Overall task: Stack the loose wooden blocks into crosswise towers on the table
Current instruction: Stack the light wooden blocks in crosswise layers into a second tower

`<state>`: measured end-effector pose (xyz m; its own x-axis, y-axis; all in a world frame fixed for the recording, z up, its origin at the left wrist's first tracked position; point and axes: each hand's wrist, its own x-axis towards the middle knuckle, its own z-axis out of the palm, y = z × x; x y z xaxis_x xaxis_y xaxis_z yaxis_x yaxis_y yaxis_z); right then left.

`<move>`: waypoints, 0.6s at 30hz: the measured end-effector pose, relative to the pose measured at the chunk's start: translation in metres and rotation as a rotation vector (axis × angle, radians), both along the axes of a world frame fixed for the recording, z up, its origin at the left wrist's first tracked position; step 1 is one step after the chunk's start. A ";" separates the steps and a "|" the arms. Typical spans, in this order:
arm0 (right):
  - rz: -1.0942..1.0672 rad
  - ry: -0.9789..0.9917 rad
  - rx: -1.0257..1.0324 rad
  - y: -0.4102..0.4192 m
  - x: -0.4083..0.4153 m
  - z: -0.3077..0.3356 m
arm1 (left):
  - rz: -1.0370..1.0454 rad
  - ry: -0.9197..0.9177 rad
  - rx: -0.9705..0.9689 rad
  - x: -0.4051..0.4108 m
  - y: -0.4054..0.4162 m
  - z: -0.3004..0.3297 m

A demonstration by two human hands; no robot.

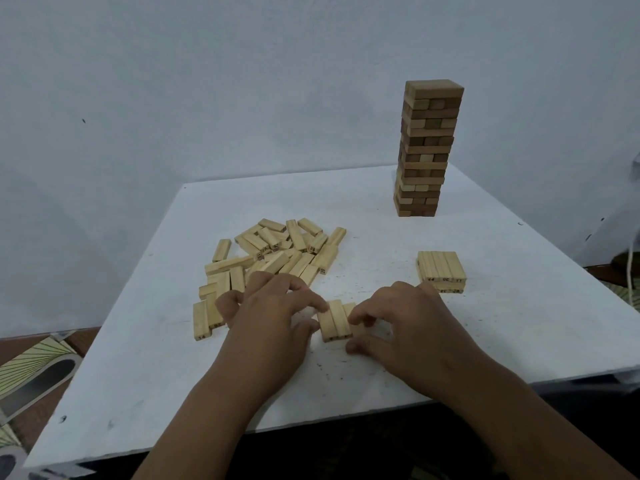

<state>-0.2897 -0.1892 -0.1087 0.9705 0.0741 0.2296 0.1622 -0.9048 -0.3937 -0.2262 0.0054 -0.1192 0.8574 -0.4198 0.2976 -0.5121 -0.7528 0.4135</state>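
Now both hands' grip brackets three blocks (pixel 335 320).

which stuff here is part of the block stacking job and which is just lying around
Job: the row of three blocks pressed together between left hand and right hand; loose block pile; low started stack; tall finished tower; white table.

Lying about: patterned mat on the floor; white cord.

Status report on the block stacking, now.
Both hands, left and right, grip a row of three blocks. Short stack right, tall tower behind. Loose pile left; nothing in the way.
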 end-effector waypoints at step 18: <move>-0.020 0.059 0.183 -0.003 0.003 0.001 | -0.150 0.034 0.004 -0.001 -0.001 -0.004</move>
